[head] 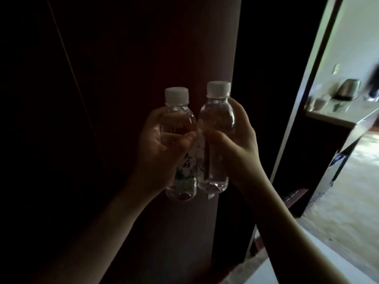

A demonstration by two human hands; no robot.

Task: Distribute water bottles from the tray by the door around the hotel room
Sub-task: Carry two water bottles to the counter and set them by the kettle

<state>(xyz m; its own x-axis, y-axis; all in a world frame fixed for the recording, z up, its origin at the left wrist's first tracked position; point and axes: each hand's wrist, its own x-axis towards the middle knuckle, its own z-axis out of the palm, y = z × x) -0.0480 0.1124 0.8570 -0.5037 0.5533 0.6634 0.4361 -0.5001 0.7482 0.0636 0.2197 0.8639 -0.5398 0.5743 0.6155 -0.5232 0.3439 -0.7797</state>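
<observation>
- On the far left stands a big dark brown wooden panel. It fills most of the view and sits in deep shadow.
- The left hand grips a small clear plastic water bottle with a white cap and a green and white label. The fingers and thumb curl round its middle. The bottle stands upright in the air, in front of the dark panel.
- Touching it on the right is a second small clear plastic water bottle with a white cap. It is upright too, and its cap sits a little higher than the first one.
- The right hand grips this second bottle, with the fingers wrapped round its side.
- Both bare arms reach up from the bottom of the view.
- Further right is a pale door frame edge, leaning in the wide view.
- Past the frame is a bright room. A pale worktop holds a shiny silver kettle and some small white cups, all blurry.
- Light patterned floor lies below the worktop.
</observation>
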